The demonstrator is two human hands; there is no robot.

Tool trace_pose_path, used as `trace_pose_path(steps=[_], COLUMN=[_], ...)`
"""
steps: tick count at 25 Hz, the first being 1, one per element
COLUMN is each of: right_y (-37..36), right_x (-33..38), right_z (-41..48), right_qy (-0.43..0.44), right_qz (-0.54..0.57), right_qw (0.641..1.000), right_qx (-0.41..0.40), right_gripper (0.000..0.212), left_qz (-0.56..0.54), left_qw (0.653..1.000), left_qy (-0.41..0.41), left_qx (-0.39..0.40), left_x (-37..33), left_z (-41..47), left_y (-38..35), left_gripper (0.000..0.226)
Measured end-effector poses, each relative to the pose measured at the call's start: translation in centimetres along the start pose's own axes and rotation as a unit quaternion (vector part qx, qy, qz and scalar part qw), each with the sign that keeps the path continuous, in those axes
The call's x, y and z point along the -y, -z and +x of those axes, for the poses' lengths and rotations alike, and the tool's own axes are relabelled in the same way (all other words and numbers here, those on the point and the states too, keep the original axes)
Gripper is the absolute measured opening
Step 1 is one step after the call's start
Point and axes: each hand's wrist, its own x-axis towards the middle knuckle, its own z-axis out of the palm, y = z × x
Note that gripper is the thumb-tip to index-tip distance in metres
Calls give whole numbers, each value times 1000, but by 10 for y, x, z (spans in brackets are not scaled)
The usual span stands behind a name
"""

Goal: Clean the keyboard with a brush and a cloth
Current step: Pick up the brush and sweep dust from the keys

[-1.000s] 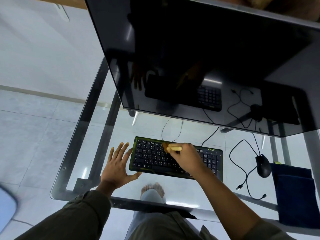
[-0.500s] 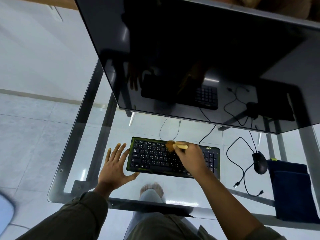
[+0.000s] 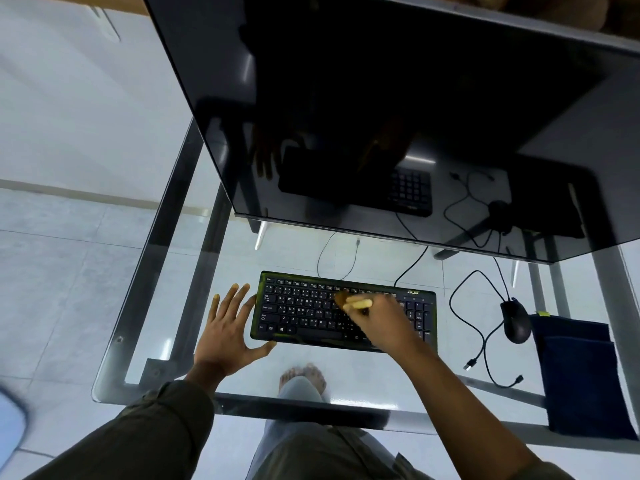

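A black keyboard (image 3: 301, 310) lies on the glass desk (image 3: 138, 341) below the monitor. My right hand (image 3: 377, 322) grips a small brush (image 3: 351, 301) with a pale wooden handle; its brown bristles rest on the keys near the keyboard's upper middle. My left hand (image 3: 227, 329) lies flat with spread fingers on the glass, touching the keyboard's left edge. A folded dark blue cloth (image 3: 581, 372) lies at the desk's right end.
A large dark monitor (image 3: 398, 116) overhangs the back of the desk. A black mouse (image 3: 515, 322) with its looping cable (image 3: 479, 337) sits right of the keyboard. A bare foot shows through the glass.
The brush and my right hand shifted slightly along the upper key rows, first to the right, then back a little. My left hand stayed flat beside the keyboard.
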Motion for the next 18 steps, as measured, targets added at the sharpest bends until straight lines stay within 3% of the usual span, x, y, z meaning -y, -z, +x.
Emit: trace_pose_path(steps=[2, 4, 7, 10, 13, 16, 18], right_y=[-2, 1, 1, 3, 0, 2, 2], right_x=[-2, -3, -2, -4, -4, -6, -7], right_z=[-3, -6, -10, -10, -11, -12, -13], right_qy=[-1, -16, 9, -17, 8, -15, 1], right_qz=[6, 16, 19, 37, 16, 27, 17], right_qw=[1000, 999, 1000, 998, 1000, 998, 1000], right_qx=[10, -50, 18, -47, 23, -48, 8], right_gripper=[24, 23, 25, 23, 23, 24, 26], left_qz=[1, 3, 7, 5, 10, 12, 15], left_qw=[1000, 1000, 1000, 1000, 1000, 1000, 1000], left_qy=[-3, -2, -5, -4, -5, -2, -3], left_qx=[-4, -2, -4, -4, -3, 0, 0], left_x=[0, 0, -1, 0, 0, 0, 0], left_z=[0, 0, 0, -1, 0, -1, -1], left_y=[0, -1, -1, -2, -1, -1, 0], left_gripper=[101, 101, 101, 101, 101, 101, 101])
